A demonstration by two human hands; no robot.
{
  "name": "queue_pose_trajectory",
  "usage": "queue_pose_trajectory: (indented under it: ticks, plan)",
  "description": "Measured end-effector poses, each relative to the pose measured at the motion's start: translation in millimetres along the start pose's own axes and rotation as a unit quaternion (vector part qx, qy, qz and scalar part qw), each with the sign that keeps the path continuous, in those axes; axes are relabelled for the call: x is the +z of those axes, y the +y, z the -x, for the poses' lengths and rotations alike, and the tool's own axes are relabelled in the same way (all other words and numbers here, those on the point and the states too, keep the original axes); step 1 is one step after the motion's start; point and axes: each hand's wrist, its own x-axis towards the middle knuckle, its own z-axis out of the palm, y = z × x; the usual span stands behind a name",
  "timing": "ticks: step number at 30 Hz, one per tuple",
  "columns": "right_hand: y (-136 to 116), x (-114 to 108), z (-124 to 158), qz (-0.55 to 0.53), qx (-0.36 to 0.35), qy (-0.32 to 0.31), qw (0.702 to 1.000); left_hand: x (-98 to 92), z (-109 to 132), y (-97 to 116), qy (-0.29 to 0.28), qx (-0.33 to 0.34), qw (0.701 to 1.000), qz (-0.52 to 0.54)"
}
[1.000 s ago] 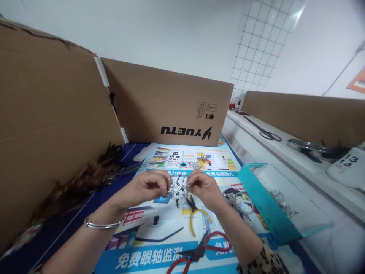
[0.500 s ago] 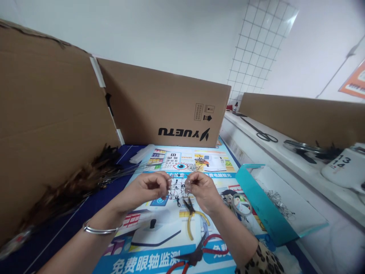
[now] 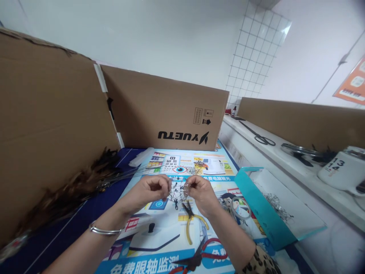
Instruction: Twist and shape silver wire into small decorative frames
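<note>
Between my two hands is a wire piece (image 3: 177, 189), a net of thin silvery wire with small black bits on it. My left hand (image 3: 156, 188) pinches its left edge, thumb against the fingers. At the right edge my right hand (image 3: 201, 192) pinches it the same way. The fine wire is too small to follow in detail. Just below the right hand lie yellow-handled pliers (image 3: 190, 222), jaws pointing up toward the wire. Nearer me rest red-handled cutters (image 3: 196, 258), partly cut off by the frame's lower edge.
On the right a teal box (image 3: 262, 213) holds tangled wire pieces. A roll of clear tape (image 3: 241, 208) lies beside it. Brown feathers (image 3: 71, 190) lie along the left cardboard wall. More wire (image 3: 196, 169) lies beyond my hands. Scissors (image 3: 264, 140) and a white mug (image 3: 339, 169) stand on the right ledge.
Both hands keep their pinch on the wire piece and have barely shifted. The view has tilted slightly, so the surroundings sit a little differently in the picture.
</note>
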Motion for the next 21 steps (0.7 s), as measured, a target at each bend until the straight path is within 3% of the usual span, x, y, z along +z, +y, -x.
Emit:
queue_pose_trajectory:
  ticks: [11, 21]
  plan:
    - [10, -11, -6, 0.014, 0.022, 0.000, 1.000, -0.1, -3, -12, 0.004, -0.032, 0.999, 0.027]
    - [-19, -14, -16, 0.101, 0.052, -0.021, 0.993, 11.1, -5, -31, 0.028, 0.025, 0.996, 0.087]
